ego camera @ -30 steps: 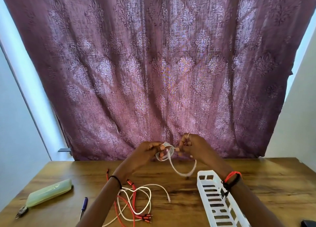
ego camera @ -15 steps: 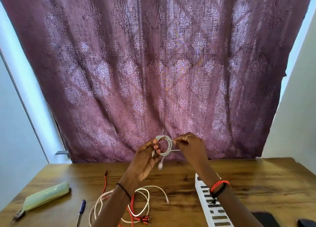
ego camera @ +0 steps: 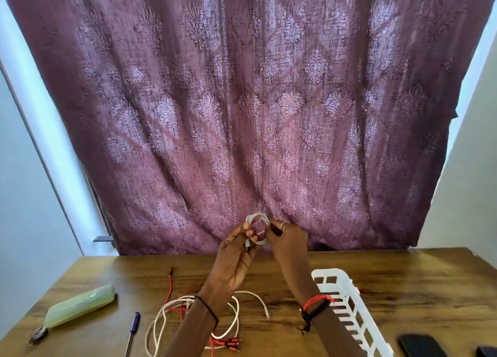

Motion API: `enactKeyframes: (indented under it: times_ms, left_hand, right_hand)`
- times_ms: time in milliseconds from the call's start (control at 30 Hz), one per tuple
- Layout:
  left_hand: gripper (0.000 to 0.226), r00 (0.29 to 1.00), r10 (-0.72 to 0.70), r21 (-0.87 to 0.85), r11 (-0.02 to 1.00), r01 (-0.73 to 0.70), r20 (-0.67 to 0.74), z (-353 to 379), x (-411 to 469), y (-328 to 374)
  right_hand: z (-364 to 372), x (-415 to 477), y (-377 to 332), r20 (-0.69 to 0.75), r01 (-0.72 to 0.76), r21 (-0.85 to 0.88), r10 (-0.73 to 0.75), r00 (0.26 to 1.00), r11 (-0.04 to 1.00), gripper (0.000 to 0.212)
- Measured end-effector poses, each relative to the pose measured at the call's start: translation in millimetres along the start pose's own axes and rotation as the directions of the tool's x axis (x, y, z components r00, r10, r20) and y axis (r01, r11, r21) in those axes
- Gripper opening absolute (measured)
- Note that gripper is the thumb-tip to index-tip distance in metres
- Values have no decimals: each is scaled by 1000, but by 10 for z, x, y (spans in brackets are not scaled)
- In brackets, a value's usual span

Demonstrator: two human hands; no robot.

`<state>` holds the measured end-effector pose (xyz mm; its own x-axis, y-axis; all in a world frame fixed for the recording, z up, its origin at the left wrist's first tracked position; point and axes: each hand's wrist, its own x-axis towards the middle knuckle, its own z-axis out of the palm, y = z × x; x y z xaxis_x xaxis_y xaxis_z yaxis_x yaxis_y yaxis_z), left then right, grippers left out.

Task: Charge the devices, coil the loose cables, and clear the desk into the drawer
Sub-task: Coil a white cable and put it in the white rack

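Nearest the camera, down at the bottom right edge, a dark flat phone [ego camera: 419, 346] lies on the brown wood-grain desk [ego camera: 403, 281], and I can't see anything plugged into it. Left of it sits a long white slotted plastic basket [ego camera: 347, 303]. Further left are a messy heap of loose white and red cables [ego camera: 228, 340], a blue pen [ego camera: 133, 328] and a pale green soft pouch [ego camera: 80, 304].

Past all that, both hands are up off the desk. The left hand [ego camera: 232, 260] has its fingers curled, with thumb and fingertips pinching one side of a small coil of white cable [ego camera: 257, 217]. The right hand [ego camera: 290, 242] pinches the opposite side.

What could bite here, imo: nothing ties that coil, so if either pinch slackens the loops will probably spring open. And the heap sits right underneath, so a drop likely tangles it straight back in.

Position-wise, the coil stands roughly upright between the two sets of fingertips, with its top arc sticking out above them. A plug end pokes down just beside the left fingers. It's well above the desk, nowhere near the basket yet. Behind everything hangs the purple patterned curtain [ego camera: 242, 114].
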<state>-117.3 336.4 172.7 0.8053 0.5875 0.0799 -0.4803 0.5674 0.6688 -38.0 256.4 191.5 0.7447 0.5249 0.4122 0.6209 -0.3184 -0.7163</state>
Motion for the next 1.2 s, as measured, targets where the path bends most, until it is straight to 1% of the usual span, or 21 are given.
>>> enactKeyframes:
  times_ms: [33,67,133,200,300,367,467,600,700,733,767,833,900,933,967,1000,1067,1100,1133,1167,1200]
  left_hand:
    - [18,1000,-1,14,1000,1,4,-24,1,4]
    - [19,1000,-4,29,1000,4,10,-41,2,8]
    - [25,1000,-12,46,999,11,25,-67,1,25]
    - [28,1000,-23,71,997,22,21,-83,0,47]
    - [25,1000,-19,256,966,19,-2,-126,24,65]
    - [22,1000,21,433,901,-27,19,-148,46,76]
    - [20,994,73,666,738,-112,86,-159,44,107]
    - [16,987,113,804,572,-161,117,-263,92,102]
    - [15,978,165,857,479,-191,125,-364,147,74]
    - [13,976,177,859,472,-196,126,-381,159,62]
    - [11,979,172,853,488,-185,114,-400,162,51]
    - [12,989,130,810,570,-135,73,-406,149,20]
    - [12,994,97,762,640,-96,43,-396,146,-22]
    - [13,995,95,747,658,-91,38,-391,153,-48]
    - [14,994,101,737,669,-96,38,-381,153,-73]
    - [14,992,119,734,671,-108,37,-367,156,-92]
    - [15,983,182,753,642,-141,29,-362,176,-112]
    - [14,975,219,769,619,-161,27,-370,182,-111]
    - [14,967,253,790,588,-175,27,-386,187,-104]
    - [14,959,282,810,554,-192,35,-405,188,-96]
    - [15,951,306,831,516,-206,46,-433,189,-86]
  right_hand:
    - [7,3,8,-2,-5,20,5,1000,1000,22]
    - [17,4,20,-15,-12,46,13,1000,999,25]
    - [46,6,56,-22,-46,135,49,999,990,48]
    - [76,4,88,-7,-72,201,75,997,977,59]
    - [135,4,147,-7,-74,220,77,997,973,63]
    - [167,5,196,22,-112,267,110,994,957,61]
    - [190,8,267,94,-227,362,207,974,904,56]
    - [198,40,301,159,-339,422,299,941,841,43]
    - [164,53,281,251,-403,548,315,915,733,35]
    - [141,57,273,296,-421,590,300,907,689,33]
    - [117,60,264,344,-437,631,274,898,642,31]
    - [76,62,229,424,-461,702,201,883,543,26]
    - [52,78,208,473,-485,756,145,869,439,27]
    - [40,83,196,481,-484,767,123,868,420,26]
    - [40,86,192,470,-465,765,108,876,445,24]
    - [56,93,206,440,-425,730,108,892,535,25]
    - [104,99,269,343,-284,525,106,933,803,34]
    - [117,101,289,300,-216,403,94,949,889,37]
    - [123,95,301,264,-167,313,83,961,935,40]
    - [124,92,325,232,-146,262,85,969,954,41]
    - [116,87,344,202,-146,239,98,974,960,38]
